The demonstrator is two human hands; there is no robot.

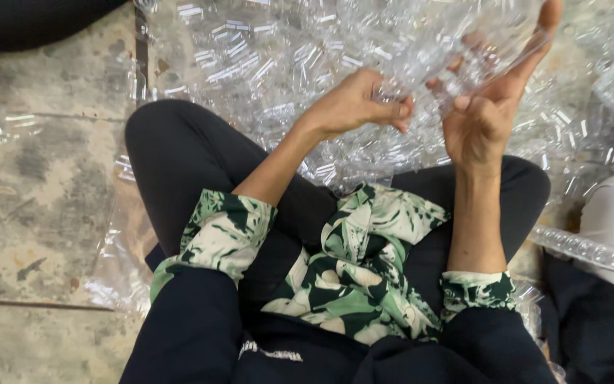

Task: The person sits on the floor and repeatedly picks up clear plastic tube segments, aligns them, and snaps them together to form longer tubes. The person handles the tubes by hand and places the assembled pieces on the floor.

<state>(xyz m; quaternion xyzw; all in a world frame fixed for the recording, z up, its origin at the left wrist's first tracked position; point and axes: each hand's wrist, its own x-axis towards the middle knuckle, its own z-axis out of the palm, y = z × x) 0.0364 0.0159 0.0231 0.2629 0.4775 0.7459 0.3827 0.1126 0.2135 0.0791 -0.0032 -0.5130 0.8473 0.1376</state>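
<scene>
I see my left hand (353, 107) and right hand (485, 117) both grasping a clear plastic tray (456, 35), raised above my lap and the heap of clear plastic (264, 64). I judge it light, thin, flexible and slippery, so I'd hold its rim.

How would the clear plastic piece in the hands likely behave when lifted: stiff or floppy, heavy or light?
Probably light: the left hand and right hand hold the clear plastic piece up by its edges with fingertips alone. Likely thin and somewhat flexible, since it looks see-through and creased. Its glossy surface may be slippery.
</scene>
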